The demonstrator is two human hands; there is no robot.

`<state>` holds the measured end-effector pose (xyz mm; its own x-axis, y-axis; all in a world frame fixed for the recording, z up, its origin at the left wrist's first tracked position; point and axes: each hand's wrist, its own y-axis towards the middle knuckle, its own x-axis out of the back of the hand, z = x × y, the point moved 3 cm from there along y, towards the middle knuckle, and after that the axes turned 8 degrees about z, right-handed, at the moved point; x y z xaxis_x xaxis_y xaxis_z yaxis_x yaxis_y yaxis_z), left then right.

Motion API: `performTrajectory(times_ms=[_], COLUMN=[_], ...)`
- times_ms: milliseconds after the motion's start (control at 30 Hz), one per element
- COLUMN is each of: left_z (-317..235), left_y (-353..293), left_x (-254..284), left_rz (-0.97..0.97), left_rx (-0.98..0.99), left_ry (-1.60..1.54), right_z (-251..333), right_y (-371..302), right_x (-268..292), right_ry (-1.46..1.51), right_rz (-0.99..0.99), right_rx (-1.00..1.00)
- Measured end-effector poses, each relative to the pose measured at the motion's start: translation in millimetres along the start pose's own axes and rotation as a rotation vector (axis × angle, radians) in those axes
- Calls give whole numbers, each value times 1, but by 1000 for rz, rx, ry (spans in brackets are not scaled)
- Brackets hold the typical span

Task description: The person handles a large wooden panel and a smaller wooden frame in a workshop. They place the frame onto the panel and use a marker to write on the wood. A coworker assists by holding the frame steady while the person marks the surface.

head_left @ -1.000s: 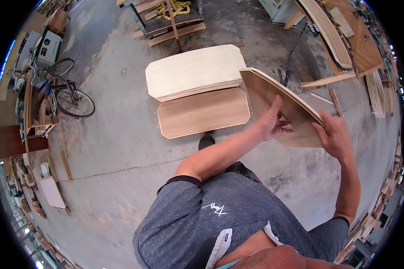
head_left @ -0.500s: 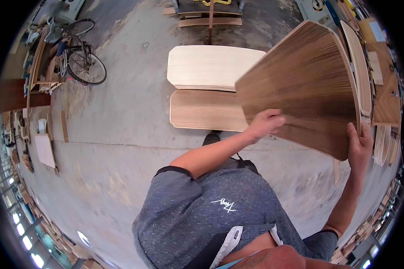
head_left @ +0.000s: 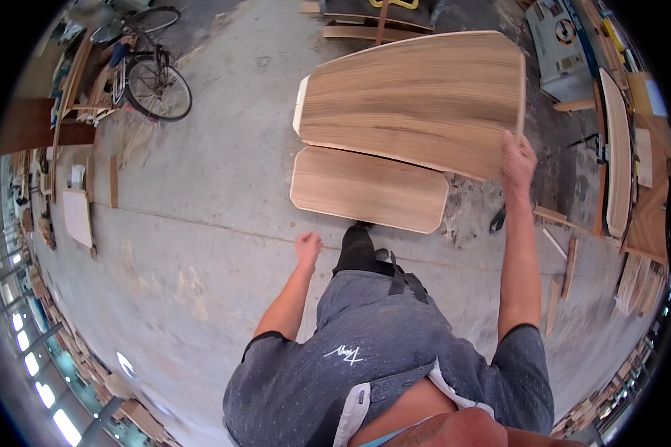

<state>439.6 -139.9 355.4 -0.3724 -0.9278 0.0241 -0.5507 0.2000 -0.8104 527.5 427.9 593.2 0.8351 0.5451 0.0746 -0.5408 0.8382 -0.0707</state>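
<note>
Wood-grain board point(head_left: 417, 97): lying over pale board point(head_left: 299, 112), probably handling stiff, bulky
Right hand point(head_left: 520, 160): I'm clamping its right edge; left edge likely suiting second hold
Left hand point(head_left: 308, 249): hanging empty, finger spread unclear

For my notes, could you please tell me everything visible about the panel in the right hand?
The panel is broad and looks wooden, brown with darker grain running lengthwise and a clipped corner. The right hand holds its right end, which looks raised; its left end overlaps a pale board, contact unclear.
</note>
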Motion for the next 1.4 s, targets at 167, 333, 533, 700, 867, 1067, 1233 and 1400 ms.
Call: performTrajectory(times_ms=[167,333,533,700,867,1067,1233,1400], left_z=[33,34,22,28,31,17,-12,-15], left_y=[-21,-30,-20,-17,-43,-59,-74,-36], left_x=[7,-20,-87,-175,-311,-490,-627,-645], left_rz=[-101,-70,0,50,71,368,579,560], left_rx=[69,141,181,184,193,98,-41,-14], left_ry=[-60,31,144,231,347,619,697,742], right_z=[-77,-137,-220,-303,-356,-337,-312,-278], right_y=[45,93,42,-105,-257,-280,-218,-120], right_x=[7,94,206,305,444,595,688,677], right_ry=[-20,-284,-407,-319,-351,-201,-25,-106], right_rz=[-18,158,254,444,457,227,-356,-129], right_rx=[-82,-228,-328,-678,-1145,-1198,-1030,-949])
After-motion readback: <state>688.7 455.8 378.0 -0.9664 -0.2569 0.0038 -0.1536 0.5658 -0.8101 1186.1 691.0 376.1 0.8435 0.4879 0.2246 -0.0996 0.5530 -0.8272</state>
